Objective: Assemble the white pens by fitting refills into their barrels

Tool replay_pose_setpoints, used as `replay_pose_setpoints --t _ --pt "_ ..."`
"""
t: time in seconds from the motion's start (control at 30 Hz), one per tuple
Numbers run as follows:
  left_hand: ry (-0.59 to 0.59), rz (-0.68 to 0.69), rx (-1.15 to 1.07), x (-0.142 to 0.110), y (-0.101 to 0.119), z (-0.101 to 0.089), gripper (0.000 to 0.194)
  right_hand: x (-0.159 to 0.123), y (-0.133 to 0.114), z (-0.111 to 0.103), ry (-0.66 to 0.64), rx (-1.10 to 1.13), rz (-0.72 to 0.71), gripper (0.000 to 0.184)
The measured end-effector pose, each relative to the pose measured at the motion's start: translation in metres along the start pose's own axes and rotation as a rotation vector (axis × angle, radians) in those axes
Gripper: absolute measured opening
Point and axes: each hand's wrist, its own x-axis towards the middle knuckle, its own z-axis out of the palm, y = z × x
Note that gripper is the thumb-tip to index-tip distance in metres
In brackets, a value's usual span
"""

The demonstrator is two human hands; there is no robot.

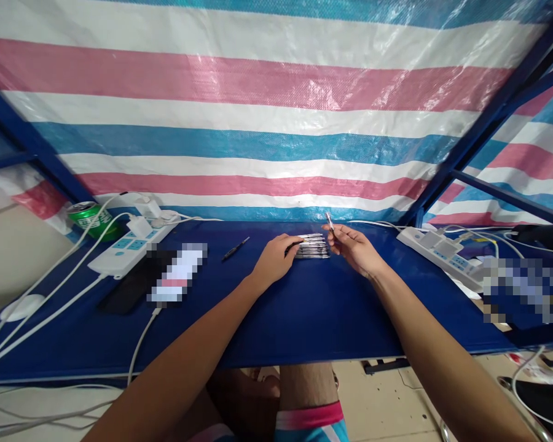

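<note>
A green can [90,220] and white power strip [131,248] sit on the blue table [276,325] below striped tarpaulin [258,123].

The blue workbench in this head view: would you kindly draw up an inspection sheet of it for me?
Surface: blue tabletop.
Things at hand: stack of slim metal pieces between the hands; silver piece held upright.
Clutter: green can, black pen, dark phone, partly blurred.
Hands: left hand holds a dark slim item at the stack's end; right hand pinches the silver piece above the stack.
Cables: white cords by two power strips.
Surroundings: striped tarp on a blue frame.
</note>
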Motion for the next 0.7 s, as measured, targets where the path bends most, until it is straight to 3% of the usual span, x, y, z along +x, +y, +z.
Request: replay_pose_setpoints --t 0.23,0.7 --pt "-0.001 0.008 -0.015 0.000 0.001 0.002 0.030 0.006 0.010 0.003 0.119 0.076 -0.052 0.049" --pt "0.003 -0.037 -0.005 0.001 0.004 0.002 0.021 0.008 0.010 -0.005 0.189 0.026 -0.018 0.042"
